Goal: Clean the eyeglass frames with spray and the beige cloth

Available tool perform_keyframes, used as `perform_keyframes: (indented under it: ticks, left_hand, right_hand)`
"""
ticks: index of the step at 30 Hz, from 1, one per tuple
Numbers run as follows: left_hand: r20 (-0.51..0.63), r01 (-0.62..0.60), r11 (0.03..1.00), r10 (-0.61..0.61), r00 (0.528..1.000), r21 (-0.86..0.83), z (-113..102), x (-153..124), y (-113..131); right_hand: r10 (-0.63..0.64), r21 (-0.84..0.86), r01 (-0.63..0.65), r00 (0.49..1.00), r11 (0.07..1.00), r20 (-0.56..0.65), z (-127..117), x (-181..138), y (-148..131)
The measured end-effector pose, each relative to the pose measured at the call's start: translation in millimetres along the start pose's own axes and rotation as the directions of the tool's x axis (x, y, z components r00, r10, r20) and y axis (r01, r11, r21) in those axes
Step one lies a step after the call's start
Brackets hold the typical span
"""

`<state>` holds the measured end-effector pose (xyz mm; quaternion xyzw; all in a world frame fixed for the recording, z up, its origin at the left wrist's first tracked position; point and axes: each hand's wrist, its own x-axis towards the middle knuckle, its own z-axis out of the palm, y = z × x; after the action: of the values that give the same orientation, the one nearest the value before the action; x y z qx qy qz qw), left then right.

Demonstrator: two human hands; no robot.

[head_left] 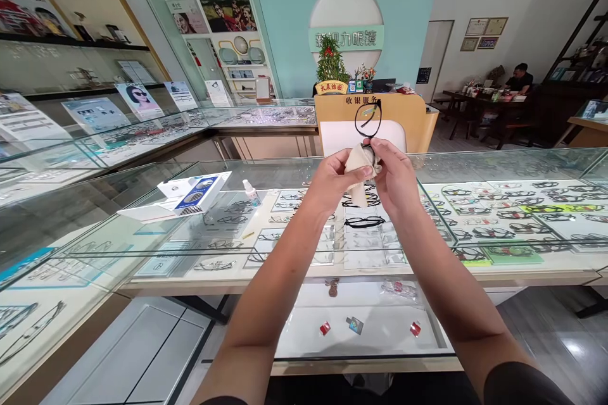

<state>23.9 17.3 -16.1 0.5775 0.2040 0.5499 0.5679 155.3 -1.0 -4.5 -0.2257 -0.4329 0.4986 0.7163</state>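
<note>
A pair of black-framed eyeglasses (368, 119) is held up on end above the glass counter, one lens rim on top. My left hand (337, 176) pinches a cream cleaning cloth (358, 161) that wraps around the lower lens. My right hand (392, 168) grips the glasses near the bridge, its fingers also against the cloth. Both hands are closed and close together. The lower lens is mostly hidden by the cloth and fingers. Beneath the hands, more black eyeglasses (365, 222) lie in the display case.
On the glass top stand an opened white-and-blue box (190, 196) and a small white spray bottle (251, 192). An open drawer (365, 342) juts out below, holding small red packets. Rows of frames fill the case (503, 215) on the right. A person (520, 80) sits far back.
</note>
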Motion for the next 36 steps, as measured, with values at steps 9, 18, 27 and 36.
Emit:
perform_keyframes:
  ticks: [9,18,27,36]
  left_hand:
    - [-0.154,-0.017,0.995,0.002,0.988,-0.094,7.1,1.8,-4.3]
    - [-0.142,-0.075,0.996,0.068,0.988,-0.044,0.9,4.6,-3.0]
    - [-0.116,0.035,0.995,-0.047,0.992,-0.096,-8.8,5.5,-2.9]
    - [-0.035,0.058,0.996,-0.061,0.998,-0.071,-16.6,5.3,0.2]
  right_hand:
    - [-0.013,0.036,0.013,1.000,0.999,-0.004,-0.1,1.6,7.9]
    - [-0.052,0.000,0.052,0.998,0.999,0.017,4.0,-2.9,6.6]
    - [-0.025,0.010,0.025,0.999,1.000,-0.027,-5.1,4.7,6.0]
    - [-0.071,-0.011,0.071,0.997,0.997,-0.020,-5.0,2.8,4.7]
